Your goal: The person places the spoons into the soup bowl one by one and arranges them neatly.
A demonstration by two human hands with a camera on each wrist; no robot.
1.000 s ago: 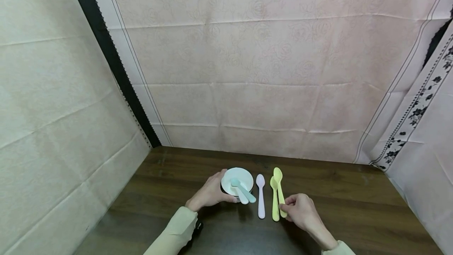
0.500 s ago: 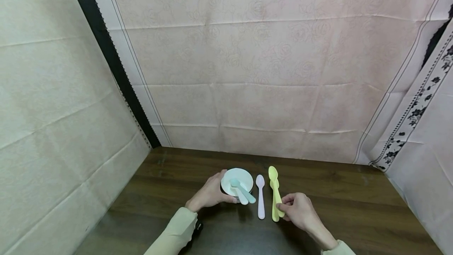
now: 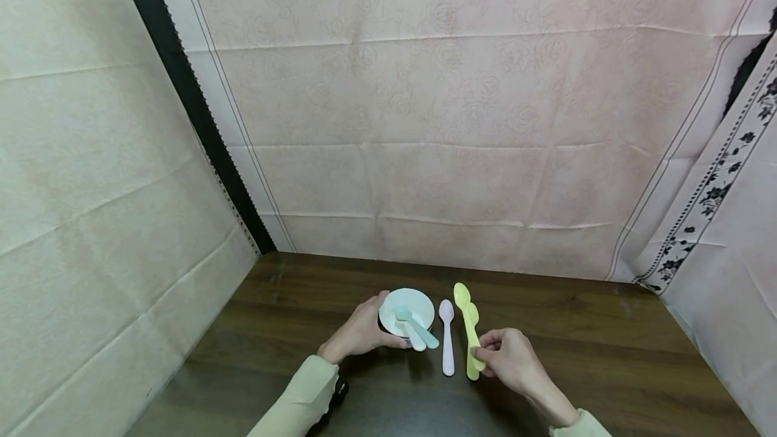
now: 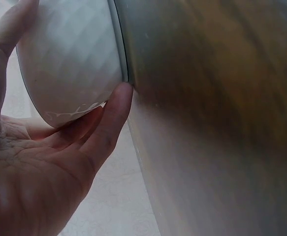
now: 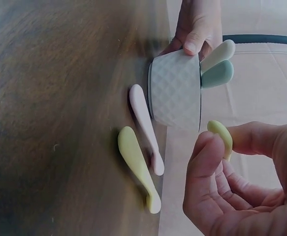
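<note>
My left hand holds a white bowl around its side, thumb in front. A diamond pattern covers the outside of the bowl. In it lean a teal spoon and a white spoon, handles over the near rim. My right hand pinches the handle end of a yellow-green spoon, raised above the table in the right wrist view. Below it a second yellow-green spoon lies on the table, beside a pale lilac spoon.
The brown wooden table carries everything. A pale cloth hangs along the back, with further cloth panels at the left and right. Something small and black shows beneath the left wrist.
The pinched yellow-green spoon has swung left, so it now crosses over the other yellow-green spoon. My right hand has shifted slightly left. The left hand and bowl stay put.
</note>
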